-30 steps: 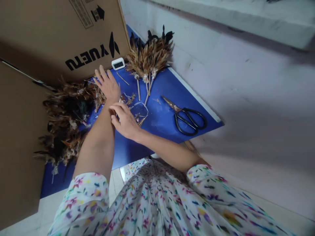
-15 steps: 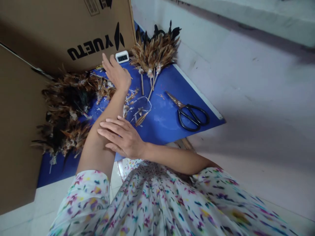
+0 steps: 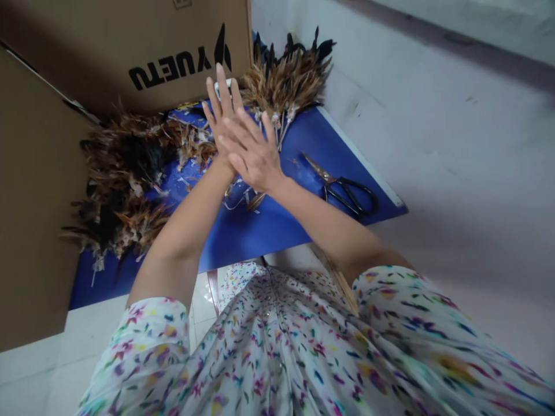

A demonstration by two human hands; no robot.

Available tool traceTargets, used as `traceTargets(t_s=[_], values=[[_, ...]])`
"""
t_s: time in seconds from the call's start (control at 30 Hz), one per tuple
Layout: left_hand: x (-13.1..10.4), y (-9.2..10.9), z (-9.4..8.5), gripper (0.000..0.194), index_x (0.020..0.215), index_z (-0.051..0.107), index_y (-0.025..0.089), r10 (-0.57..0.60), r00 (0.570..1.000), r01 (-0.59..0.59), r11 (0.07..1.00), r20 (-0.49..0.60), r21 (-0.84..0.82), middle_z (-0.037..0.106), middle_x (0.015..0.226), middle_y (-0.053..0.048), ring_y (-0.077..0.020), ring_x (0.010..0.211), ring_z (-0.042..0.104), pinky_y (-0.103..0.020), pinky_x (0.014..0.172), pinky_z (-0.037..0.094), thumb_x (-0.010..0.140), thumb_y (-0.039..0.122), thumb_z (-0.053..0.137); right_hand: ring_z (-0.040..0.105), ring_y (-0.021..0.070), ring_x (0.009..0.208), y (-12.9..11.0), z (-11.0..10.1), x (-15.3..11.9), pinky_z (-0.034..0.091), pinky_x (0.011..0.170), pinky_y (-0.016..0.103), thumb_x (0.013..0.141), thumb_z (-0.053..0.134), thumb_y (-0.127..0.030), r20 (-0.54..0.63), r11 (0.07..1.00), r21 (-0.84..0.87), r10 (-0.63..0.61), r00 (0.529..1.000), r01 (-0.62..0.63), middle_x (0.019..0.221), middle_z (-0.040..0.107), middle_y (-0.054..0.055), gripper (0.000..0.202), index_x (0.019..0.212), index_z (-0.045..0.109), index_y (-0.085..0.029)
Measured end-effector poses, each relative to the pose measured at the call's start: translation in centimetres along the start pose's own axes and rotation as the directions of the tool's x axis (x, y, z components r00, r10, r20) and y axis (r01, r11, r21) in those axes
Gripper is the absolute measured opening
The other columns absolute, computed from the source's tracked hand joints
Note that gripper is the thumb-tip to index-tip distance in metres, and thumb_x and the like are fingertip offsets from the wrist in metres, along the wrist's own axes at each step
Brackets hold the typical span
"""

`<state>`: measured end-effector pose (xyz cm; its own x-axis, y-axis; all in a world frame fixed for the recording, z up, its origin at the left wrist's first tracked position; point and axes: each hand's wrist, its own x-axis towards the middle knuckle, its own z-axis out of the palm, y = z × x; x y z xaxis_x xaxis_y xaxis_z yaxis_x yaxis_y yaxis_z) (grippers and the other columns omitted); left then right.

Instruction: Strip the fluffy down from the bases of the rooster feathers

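My left hand point(image 3: 222, 110) is raised over the blue table with its fingers spread, holding nothing. Across its back and wrist lies my right hand point(image 3: 255, 153), fingers stretched out and apart, touching it. Behind the fingertips a small white digital timer point(image 3: 229, 84) is mostly hidden. Just beyond the hands, feather dusters point(image 3: 288, 81) of brown and black feathers on thin sticks lean toward the wall. Feather scraps and bits of white string point(image 3: 236, 202) lie beneath the hands. To the right rest scissors point(image 3: 342, 188) with black handles and rusty blades, partly covered by my right forearm.
Heaps of brown and black feathers point(image 3: 125, 173) cover the left part of the blue table point(image 3: 243, 231). A large cardboard box point(image 3: 186, 34) stands at the back, with more cardboard point(image 3: 34, 202) at the left. A pale wall point(image 3: 433, 144) borders the right side.
My right hand has slid from the left forearm up to the back of the left hand. The left hand's fingers now point upward, in front of the timer. The view has shifted slightly.
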<state>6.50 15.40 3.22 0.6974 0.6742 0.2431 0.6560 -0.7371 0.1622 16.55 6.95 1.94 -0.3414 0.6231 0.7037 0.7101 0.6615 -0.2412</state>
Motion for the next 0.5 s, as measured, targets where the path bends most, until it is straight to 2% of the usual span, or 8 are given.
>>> traceTargets(t_s=[0.03, 0.07, 0.1, 0.13, 0.23, 0.33, 0.5], values=[[-0.3, 0.1, -0.1, 0.065, 0.160, 0.007, 0.028, -0.190, 0.960, 0.203, 0.978, -0.205, 0.043, 0.007, 0.166, 0.014, -0.0026, 0.136, -0.045, -0.057, 0.123, -0.010, 0.100, 0.052, 0.018, 0.023, 0.0273, 0.153, 0.6, -0.1, 0.1, 0.001, 0.124, 0.061, 0.101, 0.034, -0.042, -0.019, 0.999, 0.019, 0.047, 0.999, -0.046, 0.156, 0.044, 0.001, 0.048, 0.142, 0.054, -0.029], [-0.7, 0.2, -0.2, 0.066, 0.159, 0.004, 0.021, -0.297, 0.887, 0.335, 0.941, -0.353, 0.051, 0.002, 0.168, 0.010, -0.0039, 0.134, -0.048, -0.059, 0.121, -0.015, 0.101, 0.049, 0.015, 0.021, 0.0275, 0.153, 1.2, -0.2, 0.0, 0.002, 0.124, 0.062, 0.101, 0.034, -0.042, -0.038, 0.994, 0.025, 0.104, 0.994, -0.103, 0.157, 0.042, 0.002, 0.049, 0.144, 0.051, -0.029], [-1.1, 0.2, -0.4, 0.064, 0.159, 0.003, 0.016, -0.321, 0.850, 0.379, 0.923, -0.417, 0.062, -0.003, 0.168, 0.007, -0.0042, 0.132, -0.050, -0.060, 0.119, -0.017, 0.102, 0.046, 0.013, 0.020, 0.0276, 0.154, 1.7, -0.4, 0.0, 0.004, 0.123, 0.062, 0.100, 0.033, -0.042, -0.054, 0.987, 0.018, 0.163, 0.985, -0.162, 0.159, 0.040, 0.003, 0.050, 0.145, 0.050, -0.028], [-1.6, 0.3, -0.5, 0.064, 0.158, 0.002, 0.014, -0.296, 0.851, 0.364, 0.928, -0.434, 0.080, -0.005, 0.168, 0.006, -0.0043, 0.133, -0.050, -0.061, 0.118, -0.018, 0.103, 0.044, 0.013, 0.018, 0.0279, 0.154, 2.1, -0.5, -0.2, 0.005, 0.123, 0.063, 0.100, 0.033, -0.041, -0.066, 0.976, 0.001, 0.217, 0.974, -0.217, 0.160, 0.037, 0.004, 0.051, 0.146, 0.049, -0.027], [-3.3, -0.3, -1.2, 0.064, 0.157, 0.005, 0.015, -0.180, 0.903, 0.251, 0.958, -0.389, 0.140, -0.001, 0.168, 0.005, -0.0037, 0.138, -0.044, -0.059, 0.119, -0.016, 0.103, 0.045, 0.022, 0.014, 0.0294, 0.155, 3.4, -0.6, -1.0, 0.009, 0.123, 0.063, 0.100, 0.030, -0.040, -0.071, 0.942, -0.073, 0.322, 0.944, -0.327, 0.162, 0.032, 0.007, 0.054, 0.149, 0.046, -0.024], [-4.9, -2.1, -2.1, 0.067, 0.157, 0.011, 0.013, -0.193, 0.922, 0.267, 0.945, -0.335, 0.191, 0.002, 0.169, 0.001, -0.0069, 0.145, -0.035, -0.059, 0.120, -0.016, 0.102, 0.045, 0.030, 0.011, 0.0299, 0.155, 4.6, -0.3, -1.8, 0.009, 0.122, 0.065, 0.100, 0.029, -0.039, -0.051, 0.928, -0.119, 0.349, 0.936, -0.353, 0.163, 0.029, 0.006, 0.055, 0.150, 0.043, -0.024], [-7.6, -6.2, -3.8, 0.078, 0.159, 0.008, 0.018, -0.198, 0.950, 0.265, 0.920, -0.240, 0.288, 0.000, 0.169, -0.002, -0.0214, 0.154, -0.012, -0.062, 0.118, -0.019, 0.097, 0.046, 0.048, 0.017, 0.0296, 0.154, 6.1, 0.7, -2.0, 0.007, 0.124, 0.061, 0.099, 0.030, -0.039, -0.103, 0.918, -0.143, 0.358, 0.928, -0.370, 0.162, 0.032, 0.008, 0.055, 0.149, 0.046, -0.022]])
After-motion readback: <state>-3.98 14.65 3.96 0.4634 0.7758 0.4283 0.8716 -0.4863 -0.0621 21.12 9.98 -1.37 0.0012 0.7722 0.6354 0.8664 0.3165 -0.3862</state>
